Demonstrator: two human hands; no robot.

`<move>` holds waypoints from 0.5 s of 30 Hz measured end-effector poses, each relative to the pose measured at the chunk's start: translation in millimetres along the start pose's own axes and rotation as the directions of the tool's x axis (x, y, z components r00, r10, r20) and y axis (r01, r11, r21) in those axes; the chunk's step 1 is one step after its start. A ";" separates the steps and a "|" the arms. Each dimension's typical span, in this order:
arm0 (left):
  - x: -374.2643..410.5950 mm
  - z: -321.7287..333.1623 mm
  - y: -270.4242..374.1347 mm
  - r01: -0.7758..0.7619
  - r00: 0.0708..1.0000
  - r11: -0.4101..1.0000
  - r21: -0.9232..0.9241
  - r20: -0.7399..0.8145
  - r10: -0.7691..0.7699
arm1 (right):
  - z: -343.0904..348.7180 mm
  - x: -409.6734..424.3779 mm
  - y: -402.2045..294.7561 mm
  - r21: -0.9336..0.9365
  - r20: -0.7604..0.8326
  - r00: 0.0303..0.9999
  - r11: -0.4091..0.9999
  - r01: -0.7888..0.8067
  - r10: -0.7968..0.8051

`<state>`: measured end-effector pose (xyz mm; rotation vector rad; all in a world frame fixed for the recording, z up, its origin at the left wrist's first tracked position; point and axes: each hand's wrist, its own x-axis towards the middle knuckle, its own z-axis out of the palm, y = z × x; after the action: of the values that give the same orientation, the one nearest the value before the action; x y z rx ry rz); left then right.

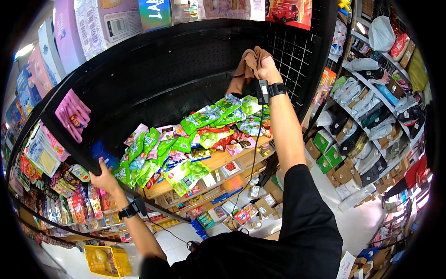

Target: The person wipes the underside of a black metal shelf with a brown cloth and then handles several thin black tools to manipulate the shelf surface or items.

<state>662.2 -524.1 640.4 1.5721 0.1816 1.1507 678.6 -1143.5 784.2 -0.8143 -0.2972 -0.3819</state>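
Observation:
My right hand (268, 69) grips a bunched brown cloth (249, 64), raised near the back right corner of a black pegboard shelf unit (181, 68). Part of the cloth hangs down towards the shelf. My left hand (105, 179) is closed around the black upright (78, 153) at the unit's left front. Between my hands, a heap of candy bags (202, 120), mostly green with some pink and red, covers much of a wooden shelf board (226, 153). One green grape-picture bag (187, 176) overhangs the board's front edge.
White wire grid (291, 52) lines the right side. Boxed goods (122, 24) stand on the shelf above. Below are cartons (264, 209) and a yellow basket (106, 261) on the floor. Bagged parcels fill a grey rack (376, 90) at right; a person in red (413, 176) is beyond. Cables hang from both wrist devices.

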 end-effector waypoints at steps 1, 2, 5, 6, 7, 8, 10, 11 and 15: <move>0.7 -2.5 -4.4 0.023 1.000 0.999 -0.021 -0.014 -0.024 | -1.6 1.9 -5.1 0.056 0.394 0.915 0.992 -0.116 0.085; 3.0 -3.7 -7.5 -0.033 0.999 0.999 0.004 -0.042 0.033 | -2.4 5.0 -11.5 0.043 0.236 0.951 0.976 -0.216 0.200; -5.9 -0.1 12.1 0.065 0.997 0.994 -0.087 -0.028 -0.068 | -8.3 41.4 -26.8 0.009 -0.103 0.975 0.980 -0.198 0.197; -3.6 1.5 12.7 -0.008 0.998 0.998 -0.061 -0.055 0.005 | 3.9 47.0 -30.0 -0.093 -0.187 0.960 0.969 -0.228 0.208; -3.3 0.3 12.3 -0.039 0.997 0.999 0.012 -0.071 0.040 | 1.2 60.5 -28.4 -0.093 -0.208 0.960 0.973 -0.210 0.187; -4.5 -2.2 11.3 -0.068 0.994 0.994 0.085 -0.084 0.075 | -1.6 75.1 -28.6 -0.093 -0.230 0.959 0.977 -0.193 0.167; -6.0 5.0 15.1 -0.074 0.993 0.997 0.022 -0.093 0.076 | -17.4 103.6 -38.8 -0.149 -0.071 0.988 0.978 -0.144 0.134; -7.8 8.2 14.9 -0.076 0.992 0.997 -0.007 -0.099 0.075 | -25.9 118.2 -41.2 -0.174 0.010 0.993 0.978 -0.118 0.122; 0.9 -1.0 -9.0 -0.026 0.997 0.999 0.032 -0.070 0.028 | -9.9 154.3 -22.8 -0.137 -0.137 0.987 0.986 -0.099 0.080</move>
<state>665.9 -519.6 633.5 1.5663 0.2265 1.2302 807.2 -1198.4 854.0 -0.9357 -0.1104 -0.3730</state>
